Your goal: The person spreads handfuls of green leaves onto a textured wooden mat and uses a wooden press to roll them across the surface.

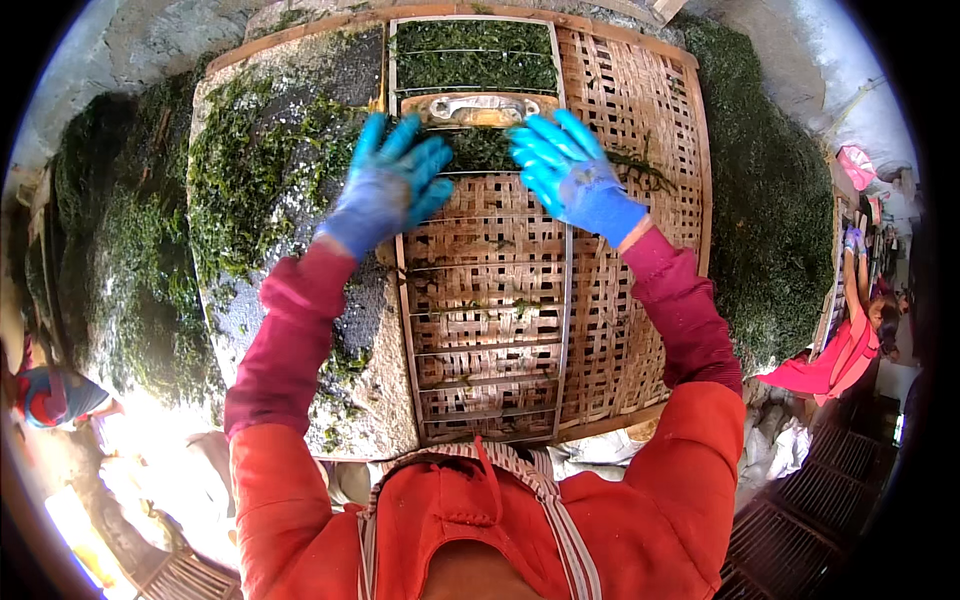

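Both my hands wear blue gloves. My left hand (394, 176) is spread over the left rail of a narrow ladder-like frame (489, 351), its fingers apart and nothing in its grasp. Opposite it, my right hand (571, 169) is spread at the frame's right rail, empty too. Between the fingertips lies a strip of dark green leafy matter (481, 148), perhaps seaweed. Just beyond sits a wooden block with a metal handle (480, 111). Green leafy matter fills the frame's far rows (476, 56). Whether my fingers touch the strip, I cannot tell.
Under the frame's right part is a woven strip mat (622, 337) with a wooden edge. On the left, a pale speckled board (382, 405) carries loose green clumps (244, 180). Large green heaps (765, 195) flank both sides. Another person (847, 345) works at far right; one more (64, 394) is at far left.
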Available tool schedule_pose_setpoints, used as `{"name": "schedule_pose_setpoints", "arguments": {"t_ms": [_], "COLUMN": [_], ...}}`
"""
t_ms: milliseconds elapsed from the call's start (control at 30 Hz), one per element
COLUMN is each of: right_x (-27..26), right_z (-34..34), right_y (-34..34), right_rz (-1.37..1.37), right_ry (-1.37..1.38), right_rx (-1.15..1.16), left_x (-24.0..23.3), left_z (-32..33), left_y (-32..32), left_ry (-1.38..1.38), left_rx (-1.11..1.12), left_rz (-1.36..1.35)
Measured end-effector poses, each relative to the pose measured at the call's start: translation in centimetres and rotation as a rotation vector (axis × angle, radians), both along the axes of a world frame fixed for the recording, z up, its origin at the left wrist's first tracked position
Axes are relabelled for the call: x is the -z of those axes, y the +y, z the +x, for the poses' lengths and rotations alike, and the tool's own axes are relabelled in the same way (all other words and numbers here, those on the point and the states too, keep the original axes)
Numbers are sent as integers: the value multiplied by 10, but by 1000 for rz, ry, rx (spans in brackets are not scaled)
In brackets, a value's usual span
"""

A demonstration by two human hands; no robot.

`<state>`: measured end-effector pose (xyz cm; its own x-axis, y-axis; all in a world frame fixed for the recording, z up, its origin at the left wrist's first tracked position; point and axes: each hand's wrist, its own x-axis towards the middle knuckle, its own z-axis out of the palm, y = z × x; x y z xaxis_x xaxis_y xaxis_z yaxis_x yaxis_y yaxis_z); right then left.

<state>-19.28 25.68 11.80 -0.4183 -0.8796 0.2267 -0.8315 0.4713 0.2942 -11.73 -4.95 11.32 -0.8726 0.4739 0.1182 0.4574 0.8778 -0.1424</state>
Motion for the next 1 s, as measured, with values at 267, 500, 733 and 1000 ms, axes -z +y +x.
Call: {"name": "schedule_pose_setpoints", "arguments": {"t_ms": [267, 500, 733, 1000], "right_x": [10, 94, 54, 73], "right_z": [2, -4, 5, 13], "right_y": [-5, -123, -109, -139], "right_rz": [-212, 67, -589, -200], "right_ry": [-270, 172, -393, -139], "right_rx": [12, -9, -76, 84], "left_x": [-40, -69, -138, -15], "left_z": [-1, -69, -76, -14], "left_y": [-60, -20, 30, -22], "left_ry": [-57, -219, -362, 45], "left_rx": [-283, -239, 346, -325], "left_rz": [228, 59, 1194, 1284]}}
